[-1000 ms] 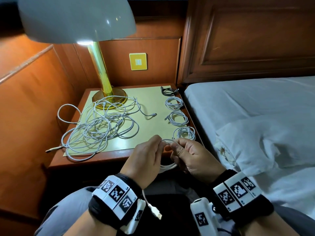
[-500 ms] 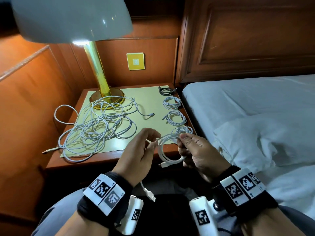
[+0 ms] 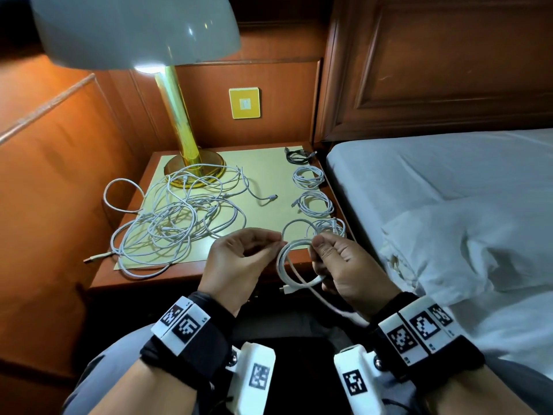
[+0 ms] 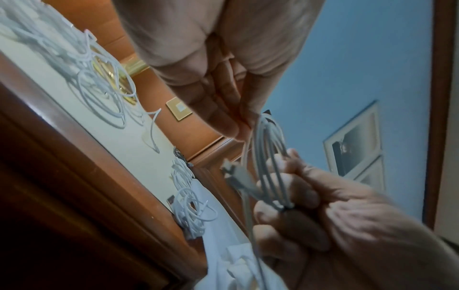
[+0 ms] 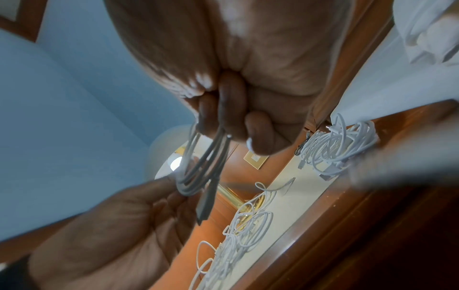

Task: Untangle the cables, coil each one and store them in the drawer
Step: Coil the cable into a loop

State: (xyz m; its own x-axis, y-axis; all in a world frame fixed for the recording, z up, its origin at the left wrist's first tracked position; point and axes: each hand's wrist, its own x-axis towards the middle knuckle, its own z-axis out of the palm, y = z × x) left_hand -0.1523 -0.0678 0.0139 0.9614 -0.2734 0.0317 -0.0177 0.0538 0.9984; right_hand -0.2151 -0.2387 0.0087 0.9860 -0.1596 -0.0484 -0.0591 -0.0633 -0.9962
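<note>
A white cable (image 3: 284,265) is wound into a small coil held upright just in front of the nightstand's front edge. My right hand (image 3: 335,259) grips the coil's right side (image 4: 270,176) with thumb on top, its plug end (image 4: 233,172) sticking out below. My left hand (image 3: 239,259) pinches the coil's upper left strand (image 5: 191,188). A big tangle of white cables (image 3: 176,217) lies on the nightstand's left half. Three white coils (image 3: 308,176) (image 3: 314,203) (image 3: 329,227) and one black coil (image 3: 299,155) line its right edge. No drawer shows.
A gold-stemmed lamp (image 3: 179,115) with a pale shade stands at the nightstand's (image 3: 179,275) back left, its base under the tangle. Wood panelling closes the left and back. A bed with white sheets (image 3: 449,205) lies right of the nightstand.
The hands have drawn apart a little and the coil has grown by another loop. The loose tail that hung by my left wrist has been taken up toward the right hand.
</note>
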